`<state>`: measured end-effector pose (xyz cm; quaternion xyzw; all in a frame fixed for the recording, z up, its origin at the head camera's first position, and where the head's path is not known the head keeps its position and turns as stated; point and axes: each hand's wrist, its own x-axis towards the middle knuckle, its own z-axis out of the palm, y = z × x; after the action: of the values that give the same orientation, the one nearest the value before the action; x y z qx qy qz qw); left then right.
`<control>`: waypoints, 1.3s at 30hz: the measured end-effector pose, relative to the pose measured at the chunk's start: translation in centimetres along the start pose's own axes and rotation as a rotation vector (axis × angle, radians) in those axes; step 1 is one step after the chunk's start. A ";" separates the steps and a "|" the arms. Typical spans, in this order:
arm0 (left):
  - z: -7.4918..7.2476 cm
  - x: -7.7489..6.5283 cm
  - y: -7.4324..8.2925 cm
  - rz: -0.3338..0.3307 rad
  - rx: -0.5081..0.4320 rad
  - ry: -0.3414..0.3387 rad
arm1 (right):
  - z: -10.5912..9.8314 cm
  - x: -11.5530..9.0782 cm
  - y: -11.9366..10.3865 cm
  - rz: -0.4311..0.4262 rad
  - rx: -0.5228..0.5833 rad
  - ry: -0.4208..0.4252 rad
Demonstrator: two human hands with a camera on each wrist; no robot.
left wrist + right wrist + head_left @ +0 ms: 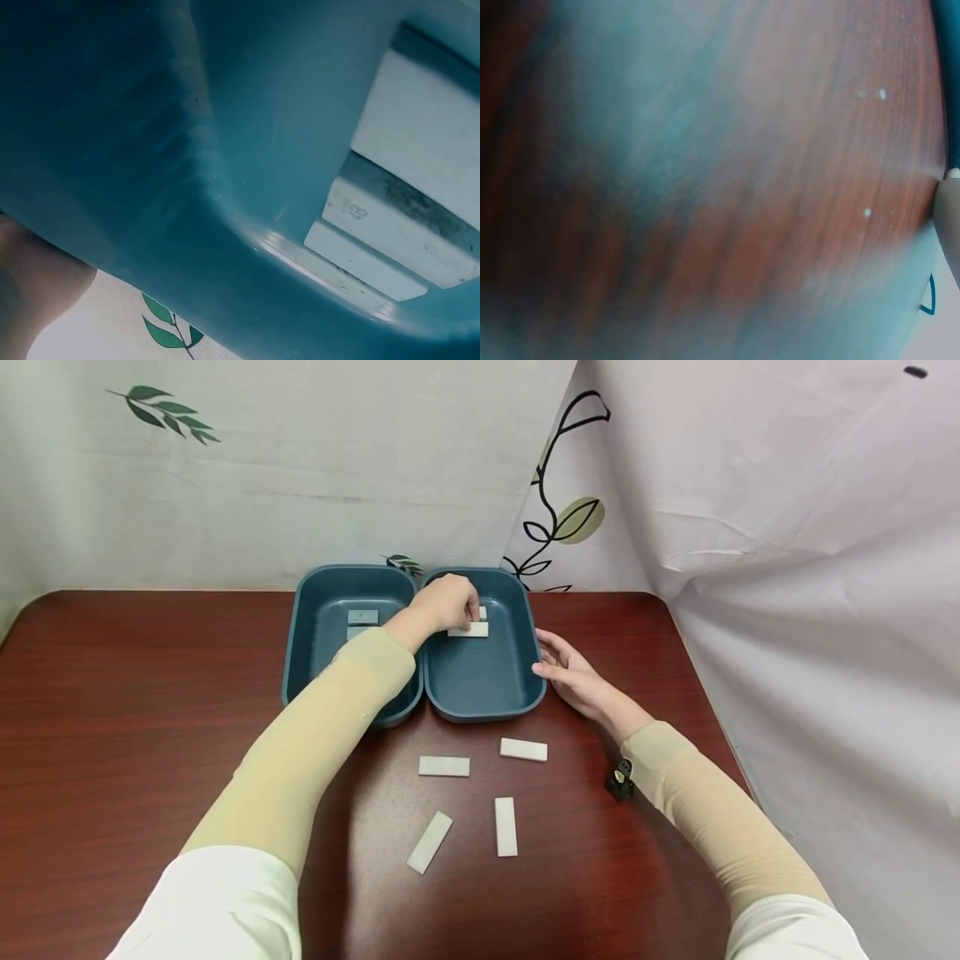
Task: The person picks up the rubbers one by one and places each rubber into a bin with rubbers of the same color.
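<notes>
Left hand (pixel 448 601) pinches white block (pixel 482 630) in blue bin (pixel 482 681) — right hand (pixel 576 679) touches bin

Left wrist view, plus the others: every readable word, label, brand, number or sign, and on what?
"48", possibly "4B": faint, on a grey block, left wrist view.
Too small to read: a dark mark on the far block in the left tray, head view.
No other text legible.
</notes>
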<state>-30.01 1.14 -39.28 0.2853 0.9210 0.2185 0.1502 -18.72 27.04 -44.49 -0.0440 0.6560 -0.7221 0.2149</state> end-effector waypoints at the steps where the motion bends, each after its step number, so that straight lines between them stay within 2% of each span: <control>1: 0.0 0.0 0.0 -0.003 0.000 0.002 | 0.0 0.0 0.0 0.001 -0.001 0.000; 10: -0.1 0.0 0.2 -0.010 0.013 0.011 | -0.2 0.1 0.0 0.000 -0.005 0.000; 21: -0.1 0.3 -0.1 0.013 0.006 0.009 | 0.2 -0.1 -0.2 -0.029 0.014 -0.015; 39: 0.3 0.1 -0.2 0.003 0.027 0.018 | 0.1 -0.1 0.0 -0.015 -0.004 -0.015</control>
<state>-30.09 1.11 -39.63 0.2867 0.9247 0.2090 0.1379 -18.65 26.99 -44.42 -0.0546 0.6554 -0.7222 0.2141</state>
